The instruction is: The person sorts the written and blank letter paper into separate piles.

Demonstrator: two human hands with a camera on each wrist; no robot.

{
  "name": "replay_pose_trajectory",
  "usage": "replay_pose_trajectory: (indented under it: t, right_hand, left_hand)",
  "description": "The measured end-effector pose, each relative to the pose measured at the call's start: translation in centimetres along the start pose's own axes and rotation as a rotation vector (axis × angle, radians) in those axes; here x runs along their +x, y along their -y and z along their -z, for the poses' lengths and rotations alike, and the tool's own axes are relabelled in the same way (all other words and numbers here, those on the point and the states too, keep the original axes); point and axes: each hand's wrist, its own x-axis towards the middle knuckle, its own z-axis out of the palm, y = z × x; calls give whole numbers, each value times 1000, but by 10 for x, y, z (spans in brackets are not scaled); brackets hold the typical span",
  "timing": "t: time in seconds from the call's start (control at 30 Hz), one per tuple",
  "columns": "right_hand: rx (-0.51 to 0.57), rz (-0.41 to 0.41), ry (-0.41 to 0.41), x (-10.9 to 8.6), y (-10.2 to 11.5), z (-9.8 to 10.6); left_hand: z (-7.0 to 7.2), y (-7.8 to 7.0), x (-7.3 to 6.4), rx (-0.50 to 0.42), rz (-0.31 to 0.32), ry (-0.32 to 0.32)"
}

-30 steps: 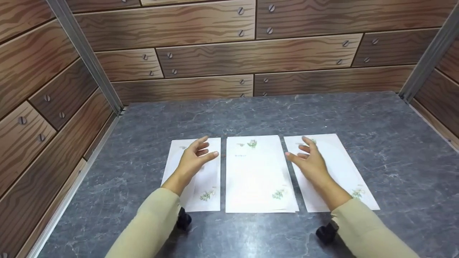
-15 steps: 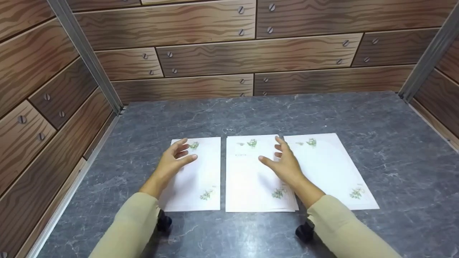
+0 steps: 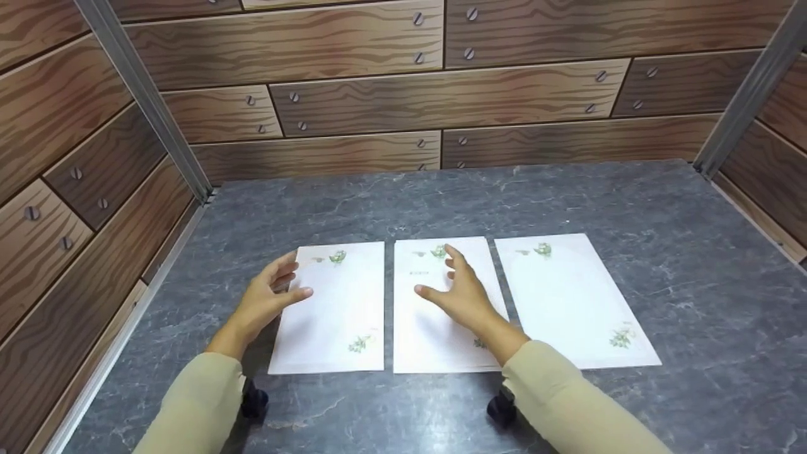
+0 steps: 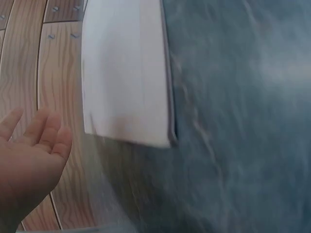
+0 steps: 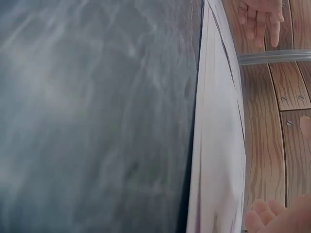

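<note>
Three white paper stacks with small green plant prints lie side by side on the table: a left stack (image 3: 337,302), a middle stack (image 3: 422,340) and a right stack (image 3: 561,302). My left hand (image 3: 261,306) is at the outer edge of the left stack, thumb over the paper, fingers loosely bent and holding nothing. Over the middle stack is my right hand (image 3: 466,302), thumb spread from the fingers, also holding nothing; its forearm hides that stack's lower right corner. The left wrist view shows a stack's thick edge (image 4: 170,97) beside the left hand (image 4: 31,160).
The dark marbled table (image 3: 441,202) extends behind and around the paper. Wood-patterned walls (image 3: 353,101) enclose the back and sides, with grey metal posts (image 3: 148,101) at the corners. Black wrist devices (image 3: 254,400) sit under both beige sleeves (image 3: 195,397).
Both hands have moved left together: the left from over the left stack to its outer edge, the right from the right stack to the middle one. The paper stays in place.
</note>
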Motion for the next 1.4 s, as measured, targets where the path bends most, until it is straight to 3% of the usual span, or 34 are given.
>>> replay_pose_trajectory:
  t: [0.57,1.0,1.2,1.4]
  right_hand:
    - [-62,128,113,1,9,-35]
    - [-190,215,288,3,12,-46]
    - [-272,250,343,4,15,-50]
    - [-338,281,390,6,17,-53]
  left_hand:
    - [31,23,-10,104,-41,89]
    - [35,30,-14,125,-61,164]
    - [35,34,-14,94,-67,207]
    - [35,37,-15,124,-65,244]
